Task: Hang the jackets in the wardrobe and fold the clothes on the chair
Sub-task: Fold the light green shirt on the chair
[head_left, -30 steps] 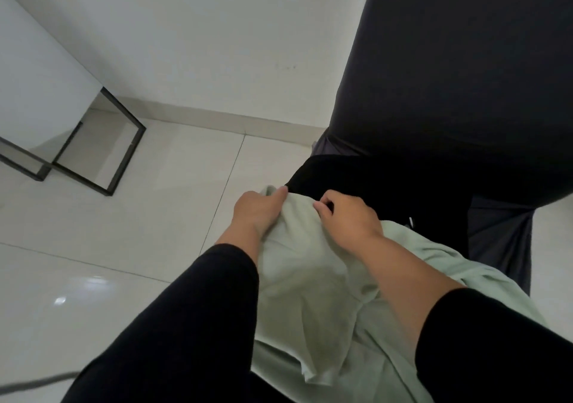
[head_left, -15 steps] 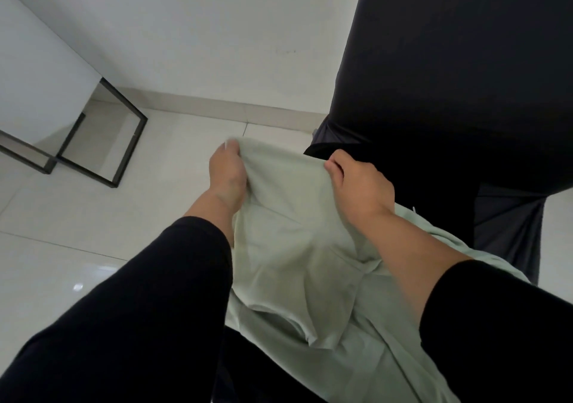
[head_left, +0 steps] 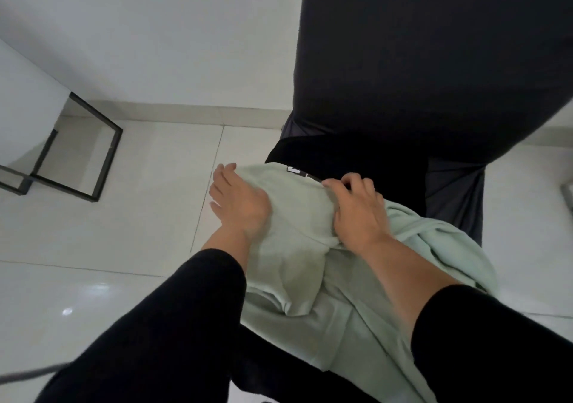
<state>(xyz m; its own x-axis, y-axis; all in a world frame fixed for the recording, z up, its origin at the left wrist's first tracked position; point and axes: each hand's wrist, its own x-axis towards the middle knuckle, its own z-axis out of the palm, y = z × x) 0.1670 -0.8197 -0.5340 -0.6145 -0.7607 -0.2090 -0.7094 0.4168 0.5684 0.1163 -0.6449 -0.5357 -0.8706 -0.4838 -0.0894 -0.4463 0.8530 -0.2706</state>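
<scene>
A pale green garment (head_left: 297, 216) lies bunched over the seat of a dark chair (head_left: 434, 61), on top of black clothing (head_left: 356, 157). My left hand (head_left: 238, 204) rests flat on the garment's left edge, fingers spread. My right hand (head_left: 356, 213) presses on its upper right part, fingers curled into the cloth near a small black and white label (head_left: 294, 170). The green fabric trails down toward me between my black sleeves. The chair seat itself is hidden under the clothes.
A black metal frame of a white table (head_left: 102, 154) stands at the left on the glossy white tiled floor (head_left: 108, 247). A white wall with a skirting board runs behind. A grey cable (head_left: 31, 373) lies at the lower left.
The green garment was lifted up half a second ago and is now lowered back onto the chair. My left hand has let go of its pinch and lies flat on the cloth.
</scene>
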